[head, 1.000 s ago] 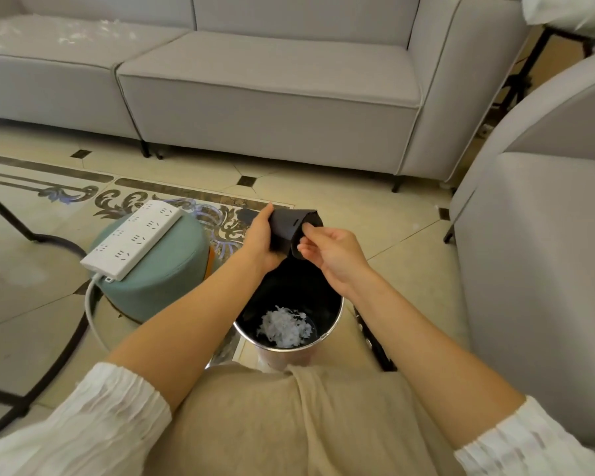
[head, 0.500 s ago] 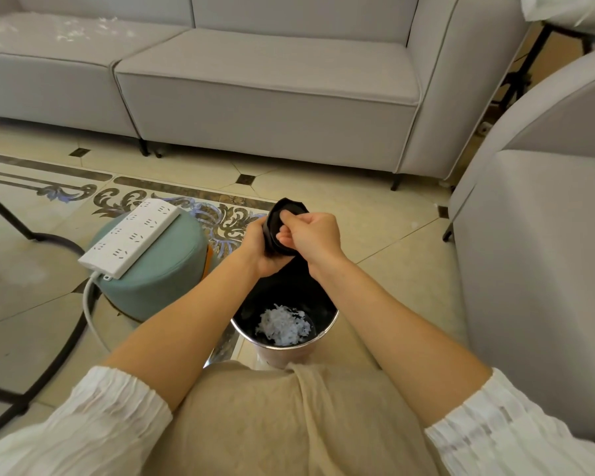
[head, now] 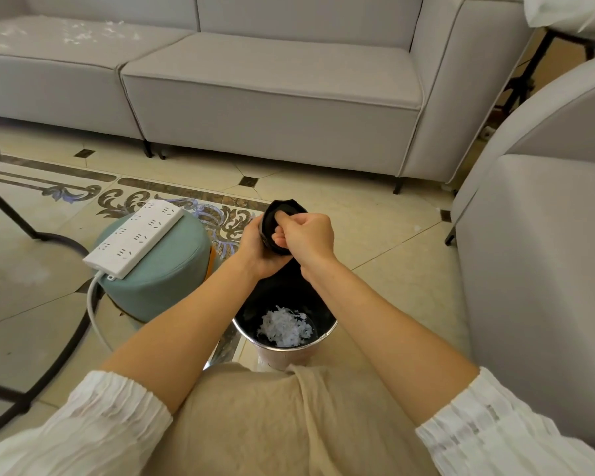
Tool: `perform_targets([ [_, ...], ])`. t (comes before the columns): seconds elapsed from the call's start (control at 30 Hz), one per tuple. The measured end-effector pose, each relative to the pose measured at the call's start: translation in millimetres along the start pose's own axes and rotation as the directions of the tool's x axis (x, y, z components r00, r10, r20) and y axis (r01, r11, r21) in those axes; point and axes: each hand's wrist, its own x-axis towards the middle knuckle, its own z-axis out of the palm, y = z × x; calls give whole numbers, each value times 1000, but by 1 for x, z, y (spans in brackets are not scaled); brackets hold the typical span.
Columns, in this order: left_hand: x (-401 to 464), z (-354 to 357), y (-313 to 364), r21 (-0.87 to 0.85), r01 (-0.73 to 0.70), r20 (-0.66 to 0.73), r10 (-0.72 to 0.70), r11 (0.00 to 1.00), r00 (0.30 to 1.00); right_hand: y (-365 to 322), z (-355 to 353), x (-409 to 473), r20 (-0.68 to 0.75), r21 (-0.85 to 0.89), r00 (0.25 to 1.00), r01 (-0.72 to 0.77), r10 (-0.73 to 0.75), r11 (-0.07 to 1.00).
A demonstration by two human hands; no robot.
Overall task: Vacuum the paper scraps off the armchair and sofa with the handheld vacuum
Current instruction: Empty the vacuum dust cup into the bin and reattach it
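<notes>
A black cup-shaped vacuum part [head: 278,214] is held above a steel bin [head: 282,352] with a black liner. My left hand [head: 255,250] grips it from the left and below. My right hand [head: 306,237] reaches into its open mouth, fingers curled inside. A heap of white paper scraps [head: 285,327] lies in the bin. More scraps [head: 79,32] are scattered on the far left seat of the grey sofa [head: 272,84]. The grey armchair [head: 543,255] stands at the right. The rest of the vacuum is not in view.
A teal round stool [head: 172,280] left of the bin carries a white power strip [head: 134,238] with its cable running to the floor. A black-legged side table [head: 0,201] stands at the far left. Patterned tile floor lies between sofa and bin.
The black part has turned so its open mouth faces me, and it rose slightly. My right hand moved from its outer side into the opening.
</notes>
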Motion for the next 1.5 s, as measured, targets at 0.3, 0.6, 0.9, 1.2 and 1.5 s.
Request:
perform_targets([
  [0.3,5,-4,2,-153,-131,-3,132,979,991,-5,6,-3,2,144,999,-54,54,988],
  [0.6,1,0,1,-4,-34,32,34,999,999,6,4,7,-1,-41,1000,-6,6,999],
  [0.9,10,-8,7,88,32,26,-35,996,999,6,-2,20,204,-19,974,-93,95,995],
  [1.2,13,-6,17,157,202,8,-206,967,978,11,-63,49,278,-416,943,288,-181,863],
  [1.5,7,-7,16,200,235,51,-250,951,967,19,-45,46,361,-442,910,357,-202,823],
])
